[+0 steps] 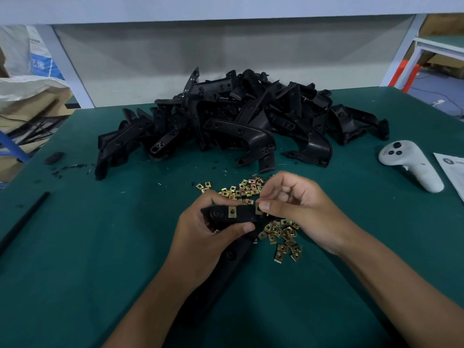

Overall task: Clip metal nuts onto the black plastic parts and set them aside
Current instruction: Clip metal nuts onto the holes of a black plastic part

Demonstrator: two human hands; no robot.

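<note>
Crowding hands: loose nuts [281,232], perhaps hiding more

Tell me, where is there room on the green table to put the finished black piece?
Bare green table lies left of the left hand, between it and the black rod. More lies right of the right hand, below the white controller. The middle is crowded: loose nuts near the hands, the black pile behind.
</note>
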